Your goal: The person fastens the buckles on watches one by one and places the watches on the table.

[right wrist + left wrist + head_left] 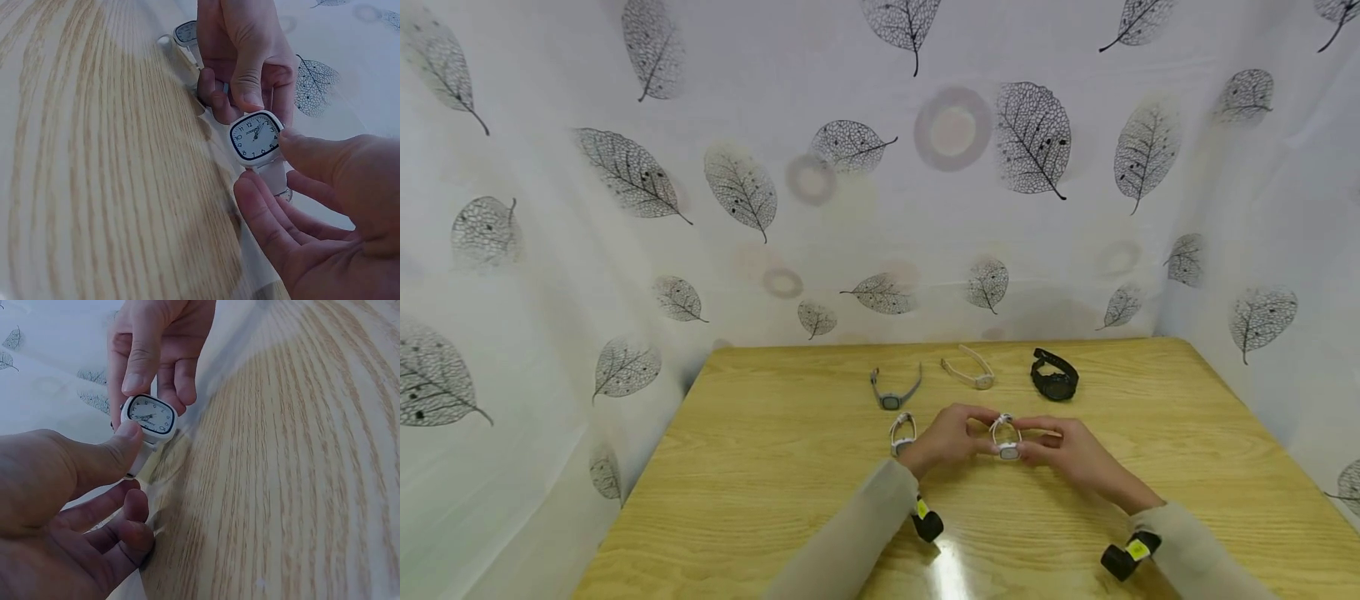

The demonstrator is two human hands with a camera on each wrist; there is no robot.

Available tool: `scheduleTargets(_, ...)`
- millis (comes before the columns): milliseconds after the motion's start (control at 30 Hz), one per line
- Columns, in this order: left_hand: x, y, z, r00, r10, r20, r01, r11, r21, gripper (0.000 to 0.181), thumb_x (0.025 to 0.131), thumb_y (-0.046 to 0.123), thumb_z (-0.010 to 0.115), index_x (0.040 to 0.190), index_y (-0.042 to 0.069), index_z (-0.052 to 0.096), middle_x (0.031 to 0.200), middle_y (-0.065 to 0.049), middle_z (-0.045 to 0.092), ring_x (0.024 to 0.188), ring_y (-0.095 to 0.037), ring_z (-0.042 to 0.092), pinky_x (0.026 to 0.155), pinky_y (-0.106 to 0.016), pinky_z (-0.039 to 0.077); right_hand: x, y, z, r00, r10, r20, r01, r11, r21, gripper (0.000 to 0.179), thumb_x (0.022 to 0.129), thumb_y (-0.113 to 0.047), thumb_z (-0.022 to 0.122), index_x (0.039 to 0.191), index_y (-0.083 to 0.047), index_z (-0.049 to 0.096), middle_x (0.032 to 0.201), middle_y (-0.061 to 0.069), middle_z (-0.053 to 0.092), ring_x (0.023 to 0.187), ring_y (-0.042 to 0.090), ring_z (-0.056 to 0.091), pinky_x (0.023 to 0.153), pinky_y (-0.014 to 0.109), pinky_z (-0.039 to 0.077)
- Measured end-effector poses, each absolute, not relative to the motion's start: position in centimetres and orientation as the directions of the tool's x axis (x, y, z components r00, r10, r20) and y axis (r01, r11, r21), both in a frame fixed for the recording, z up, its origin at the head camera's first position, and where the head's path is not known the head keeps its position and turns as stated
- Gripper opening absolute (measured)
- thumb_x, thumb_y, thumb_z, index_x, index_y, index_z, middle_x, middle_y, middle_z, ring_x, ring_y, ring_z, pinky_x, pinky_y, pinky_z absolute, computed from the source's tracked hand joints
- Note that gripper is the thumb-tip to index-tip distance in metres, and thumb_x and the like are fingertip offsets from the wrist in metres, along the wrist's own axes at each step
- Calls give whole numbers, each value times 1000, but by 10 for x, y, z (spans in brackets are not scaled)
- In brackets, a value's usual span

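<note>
So the white watch (1008, 452) is pinched from both sides, left hand (951, 435) gripping its left edge, right hand (1072, 450) its right, dial facing the person. It's over the table (760, 467), can't tell if it's touching. Going by that watch: a pale-strapped one (902, 447) is to its left, a grey watch (891, 402) back-left, a beige watch (983, 382) behind and slightly left, a chunky black watch (1055, 386) back-right.

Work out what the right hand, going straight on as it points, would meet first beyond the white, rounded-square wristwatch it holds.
Probably the left hand, which holds the opposite side of the white, rounded-square wristwatch, though depth is hard to judge.
</note>
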State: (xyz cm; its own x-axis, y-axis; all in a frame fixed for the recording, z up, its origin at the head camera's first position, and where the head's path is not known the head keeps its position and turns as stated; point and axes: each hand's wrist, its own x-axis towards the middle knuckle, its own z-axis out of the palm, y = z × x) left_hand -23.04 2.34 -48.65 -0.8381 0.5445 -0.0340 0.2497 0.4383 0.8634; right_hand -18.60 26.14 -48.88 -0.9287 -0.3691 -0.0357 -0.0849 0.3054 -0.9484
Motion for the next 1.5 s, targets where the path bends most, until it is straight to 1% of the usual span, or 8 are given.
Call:
scheduleTargets(100,-231,25,-485,-837,546,-40,266,469,842,49,85,16,86,132,12,71,124,3,71,116,-11,62,96,-25,51,-188,262,-489,-927,-372,-48,-73,305,-950,53,98,-16,72,140,11,54,142,37,50,100,26,74,82,35,62)
scheduleTargets(167,-231,26,-485,-837,545,-44,272,485,831,48,86,16,86,131,11,71,124,2,71,121,-13,61,99,-26,50,-189,262,-489,-924,-379,-50,-75,308,-948,53,99,-16,71,140,12,54,144,37,48,101,27,74,82,34,62)
scheduleTargets(300,-232,27,-485,-839,541,-63,257,496,830,45,86,15,85,129,10,72,124,1,71,117,-16,63,93,-26,53,-191,262,-489,-919,-391,-53,-77,309,-948,51,99,-15,70,139,12,55,145,37,47,104,27,73,83,35,62)
scheduleTargets(433,-233,27,-486,-842,534,-77,241,499,832,43,86,15,85,128,12,73,124,2,71,114,-15,64,87,-24,54,-192,261,-489,-913,-404,-54,-83,314,-946,50,100,-15,69,139,13,55,145,37,47,103,26,73,82,36,62)
scheduleTargets(767,-234,29,-489,-858,508,-73,257,548,796,42,84,17,87,125,15,76,123,6,72,120,-12,61,97,-28,52,-195,260,-487,-907,-418,-60,-89,328,-940,49,99,-13,70,139,11,56,146,36,48,104,30,72,78,35,62)
scheduleTargets(933,-234,29,-490,-854,518,-53,285,551,784,43,84,17,87,126,14,75,124,6,72,125,-13,59,103,-29,50,-196,260,-488,-906,-420,-55,-106,352,-930,49,99,-15,71,138,11,57,145,36,48,104,25,73,78,35,62)
scheduleTargets(1100,-233,29,-490,-850,525,-45,300,552,778,44,85,17,87,127,13,74,123,6,72,125,-13,59,104,-29,49,-196,260,-489,-909,-413,-56,-114,377,-919,49,99,-18,71,138,10,58,144,35,51,102,22,73,77,34,62)
scheduleTargets(1500,-231,29,-489,-848,528,-45,307,559,770,45,86,17,86,129,12,73,125,5,71,126,-12,59,105,-28,48,-195,260,-488,-909,-414,-53,-114,367,-923,48,99,-14,70,138,11,57,144,35,50,107,29,71,77,34,62)
